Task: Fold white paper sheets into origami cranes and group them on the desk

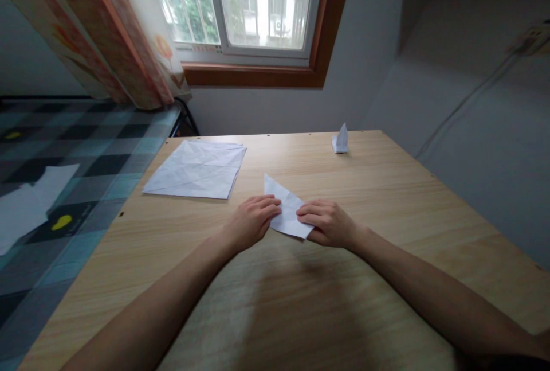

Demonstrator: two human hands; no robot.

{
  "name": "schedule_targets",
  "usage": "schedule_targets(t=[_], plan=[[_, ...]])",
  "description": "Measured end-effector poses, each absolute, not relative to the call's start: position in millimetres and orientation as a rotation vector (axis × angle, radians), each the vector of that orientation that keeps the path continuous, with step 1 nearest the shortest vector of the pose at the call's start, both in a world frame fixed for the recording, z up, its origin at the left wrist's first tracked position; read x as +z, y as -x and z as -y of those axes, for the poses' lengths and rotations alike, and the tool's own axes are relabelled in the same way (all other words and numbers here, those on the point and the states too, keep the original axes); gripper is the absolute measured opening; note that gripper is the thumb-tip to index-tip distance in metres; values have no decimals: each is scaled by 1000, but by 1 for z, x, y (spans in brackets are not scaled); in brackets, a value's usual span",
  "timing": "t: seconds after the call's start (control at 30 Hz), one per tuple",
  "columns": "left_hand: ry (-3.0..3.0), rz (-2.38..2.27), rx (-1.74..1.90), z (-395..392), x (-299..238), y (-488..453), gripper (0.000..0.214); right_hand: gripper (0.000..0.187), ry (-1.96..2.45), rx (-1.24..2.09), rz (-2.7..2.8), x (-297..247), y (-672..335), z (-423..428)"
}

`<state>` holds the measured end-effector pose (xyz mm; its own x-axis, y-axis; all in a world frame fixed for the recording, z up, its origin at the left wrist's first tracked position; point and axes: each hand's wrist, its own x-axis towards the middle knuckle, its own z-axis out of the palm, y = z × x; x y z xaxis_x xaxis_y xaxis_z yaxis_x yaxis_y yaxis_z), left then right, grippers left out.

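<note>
A folded piece of white paper is between my hands over the middle of the table, one pointed corner aimed up and away to the left. My left hand grips its left edge, fingers on top and thumb side hidden. On the opposite edge, my right hand holds the paper with fingers curled over it; part of its thumb side sits under the lower right corner. Creases show on the paper's upper face.
Creased white sheets lie at the wooden table's back left. A small folded paper figure stands near the back right edge. Left of the table, a checkered bed bears loose white paper. A window and curtain are behind.
</note>
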<state>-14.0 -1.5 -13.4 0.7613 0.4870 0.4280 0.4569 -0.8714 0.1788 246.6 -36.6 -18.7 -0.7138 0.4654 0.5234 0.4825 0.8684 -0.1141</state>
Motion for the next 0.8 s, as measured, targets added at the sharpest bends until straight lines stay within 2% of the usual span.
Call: schedule_targets(t=[0.1, 0.27, 0.33, 0.4, 0.43, 0.53, 0.63, 0.8], plan=[[-2869, -778, 704, 4, -10, 14, 20, 15, 779, 55, 2359, -17, -243, 38], [-2845, -810, 663, 6, -4, 11, 24, 33, 1092, 62, 2238, -16, -239, 38], [-2845, -821, 674, 6, -5, 10, 22, 30, 1217, 14, 2191, -19, -239, 36], [-2848, -837, 683, 6, -6, 8, 20, 16, 1296, -15, 2134, -22, -239, 33], [-2844, -859, 682, 6, -7, 8, 18, 17, 1318, -18, 2114, -23, -239, 32], [-2813, -956, 682, 7, -8, 7, 24, 38, 1315, -33, 2121, -25, -239, 31], [-2853, -963, 659, 6, -10, 8, 38, 46, 1200, -89, 2236, -23, -237, 34], [-2951, -859, 477, 4, -12, 8, 37, 56, 941, 18, 2534, -21, -230, 41]])
